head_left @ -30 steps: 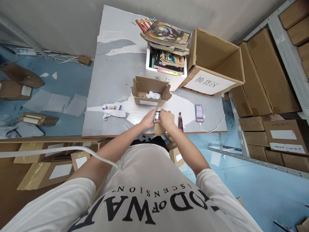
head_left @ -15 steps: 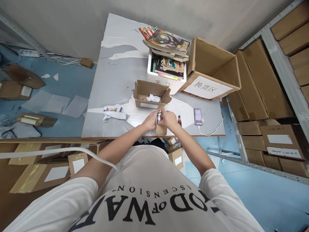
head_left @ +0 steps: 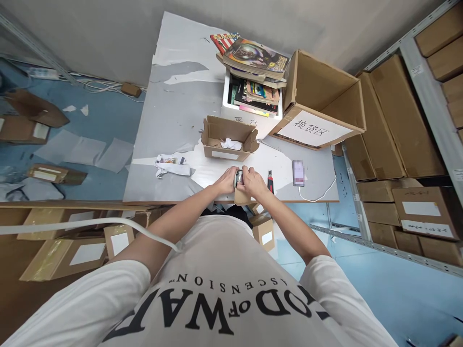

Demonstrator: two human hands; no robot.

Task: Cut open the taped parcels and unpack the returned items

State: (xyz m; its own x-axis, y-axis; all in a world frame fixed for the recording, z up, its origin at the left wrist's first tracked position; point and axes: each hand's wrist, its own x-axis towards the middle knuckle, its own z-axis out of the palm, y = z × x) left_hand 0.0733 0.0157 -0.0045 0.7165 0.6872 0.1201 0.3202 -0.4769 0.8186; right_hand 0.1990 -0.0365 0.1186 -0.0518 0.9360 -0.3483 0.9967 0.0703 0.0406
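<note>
Near the table's front edge, my left hand (head_left: 227,181) and my right hand (head_left: 252,182) close around a small dark object with a shiny round face (head_left: 238,178); its kind is too small to make out. Fingers cover most of its sides. Just below it, at the table edge, a brown cardboard piece (head_left: 241,196) shows partly under my right hand. A red and black box cutter (head_left: 270,182) lies to the right of that hand. Beyond both hands stands an open cardboard box (head_left: 228,153) with crumpled white paper (head_left: 231,144) inside.
Crumpled white packaging (head_left: 172,165) lies on the left of the table (head_left: 144,140). A phone (head_left: 298,173) with a white cable rests at right. Behind are a white bin (head_left: 249,119) of books and a large open carton (head_left: 325,89). Shelves of boxes (head_left: 425,212) stand at right.
The view has shifted slightly. My right hand's fingers have moved a little over the small object, which both hands still hold in about the same place.
</note>
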